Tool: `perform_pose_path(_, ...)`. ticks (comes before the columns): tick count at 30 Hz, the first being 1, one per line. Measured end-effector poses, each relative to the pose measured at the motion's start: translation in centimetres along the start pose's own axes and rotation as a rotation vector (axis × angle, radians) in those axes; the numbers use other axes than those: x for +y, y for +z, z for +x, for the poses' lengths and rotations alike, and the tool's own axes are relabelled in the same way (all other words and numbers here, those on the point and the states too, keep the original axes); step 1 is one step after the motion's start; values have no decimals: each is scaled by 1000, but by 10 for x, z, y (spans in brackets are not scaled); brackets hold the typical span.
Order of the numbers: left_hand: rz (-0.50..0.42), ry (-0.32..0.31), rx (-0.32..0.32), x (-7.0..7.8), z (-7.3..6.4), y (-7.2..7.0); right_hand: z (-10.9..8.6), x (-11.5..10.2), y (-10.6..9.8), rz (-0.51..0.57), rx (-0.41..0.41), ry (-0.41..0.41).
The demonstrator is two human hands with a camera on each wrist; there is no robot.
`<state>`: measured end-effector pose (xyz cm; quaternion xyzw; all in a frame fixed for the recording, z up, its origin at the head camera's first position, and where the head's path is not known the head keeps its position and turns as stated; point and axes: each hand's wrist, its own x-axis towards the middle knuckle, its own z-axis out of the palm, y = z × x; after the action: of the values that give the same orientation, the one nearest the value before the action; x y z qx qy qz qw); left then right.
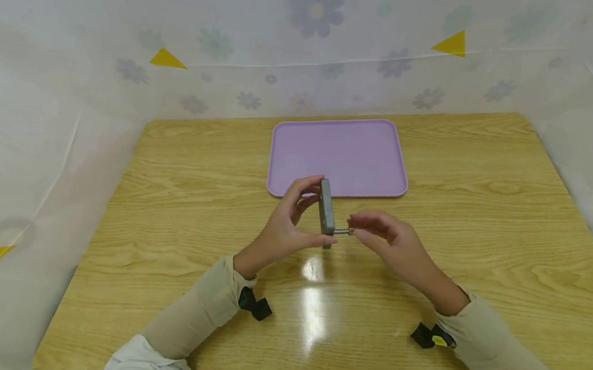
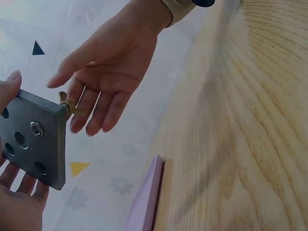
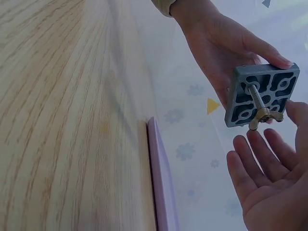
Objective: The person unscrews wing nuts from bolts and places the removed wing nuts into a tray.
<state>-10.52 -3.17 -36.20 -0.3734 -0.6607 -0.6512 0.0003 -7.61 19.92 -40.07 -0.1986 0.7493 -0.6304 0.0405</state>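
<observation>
A grey square plate (image 1: 327, 207) with several holes is held upright on its edge by my left hand (image 1: 287, 220), thumb below and fingers at the top edge. In the right wrist view its ribbed back shows, with a threaded bolt (image 3: 257, 97) standing out near one corner. A brass wing nut (image 3: 263, 117) sits at the bolt's outer end. On the plate's flat face, the screw head (image 2: 36, 129) shows in the left wrist view. My right hand (image 1: 399, 245) is beside the wing nut, its fingers loosely extended close to the wings and its thumb apart; contact is unclear.
A purple tray (image 1: 341, 153) lies on the wood-grain table (image 1: 191, 197) behind the hands. Flowered white sheeting (image 1: 261, 16) hangs around the back and sides, with yellow triangles (image 1: 450, 44) on it.
</observation>
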Motion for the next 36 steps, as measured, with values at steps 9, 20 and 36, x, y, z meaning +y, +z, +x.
perform_pose_path(9, 5, 22, 0, -1, 1, 0, 1, -4, -3, 70, 116, 113)
perform_pose_path(20, -1, 20, -3, -1, 1, 1, 3, -8, -1, 174, -17, 236)
perform_pose_path(36, 0, -3, -9, -1, 1, 2, 2, -3, 2, 0, 24, -37)
